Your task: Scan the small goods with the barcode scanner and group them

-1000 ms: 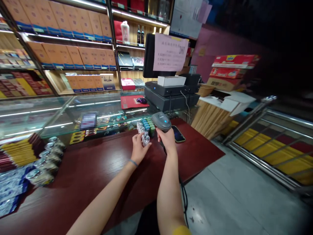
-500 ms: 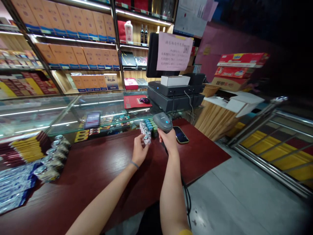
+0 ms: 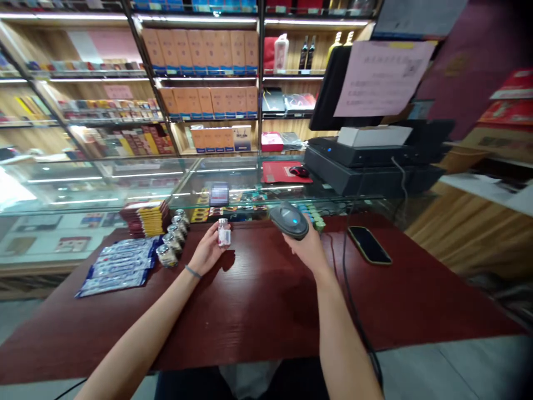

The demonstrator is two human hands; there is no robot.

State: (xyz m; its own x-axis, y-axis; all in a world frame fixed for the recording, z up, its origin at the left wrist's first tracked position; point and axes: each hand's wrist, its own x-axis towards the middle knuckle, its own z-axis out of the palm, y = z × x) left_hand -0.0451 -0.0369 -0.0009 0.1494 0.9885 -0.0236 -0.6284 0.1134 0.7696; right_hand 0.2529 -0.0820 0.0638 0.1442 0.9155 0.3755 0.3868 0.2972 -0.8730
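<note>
My left hand (image 3: 206, 251) is wrapped round a small clear bottle (image 3: 224, 234) with a silver cap and a label. It holds the bottle upright just above the dark red tabletop. My right hand (image 3: 311, 251) grips a dark grey barcode scanner (image 3: 288, 220) with a blue light on its head. The scanner's handle is mostly hidden by the fingers. Behind the scanner, small green and blue bottles (image 3: 317, 222) stand partly covered. Left of my left hand, several silver-capped jars (image 3: 167, 253) stand in a row.
Left on the table (image 3: 250, 322) lie blue-and-white packets (image 3: 119, 266) and stacked yellow and maroon packs (image 3: 150, 218). A phone (image 3: 369, 244) and the scanner's cable (image 3: 350, 294) are on the right. Behind are a glass counter (image 3: 245, 172), a mouse (image 3: 298, 171) and a monitor (image 3: 328, 89).
My left hand has moved left with a silver-capped bottle, away from the bottle row. My right hand still holds the scanner near that row. The view has turned left.
</note>
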